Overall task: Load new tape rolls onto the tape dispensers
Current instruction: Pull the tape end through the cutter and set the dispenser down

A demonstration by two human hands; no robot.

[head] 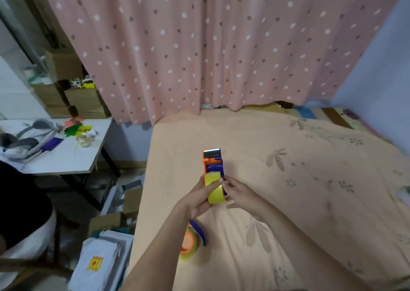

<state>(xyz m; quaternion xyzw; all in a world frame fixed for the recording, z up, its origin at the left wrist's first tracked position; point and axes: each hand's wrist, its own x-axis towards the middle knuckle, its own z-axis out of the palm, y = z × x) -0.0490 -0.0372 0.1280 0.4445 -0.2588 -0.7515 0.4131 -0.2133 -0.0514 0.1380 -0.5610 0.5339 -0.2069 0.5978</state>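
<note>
An orange and blue tape dispenser (212,160) is held above the peach bedsheet (288,168), its cutter end pointing away from me. A yellow tape roll (214,188) sits at its near end. My left hand (197,198) grips the roll from the left, thumb on top. My right hand (240,193) holds the dispenser's right side with curled fingers. Nearer to me, by the bed's left edge, a second dispenser (192,238) with a blue handle and a clear yellowish roll lies on the sheet.
A pink dotted curtain (199,46) hangs behind the bed. To the left stands a white folding table (66,155) with headphones, papers and a clear tape roll (84,140). Cardboard boxes and white mailer bags (97,259) cover the floor beside the bed.
</note>
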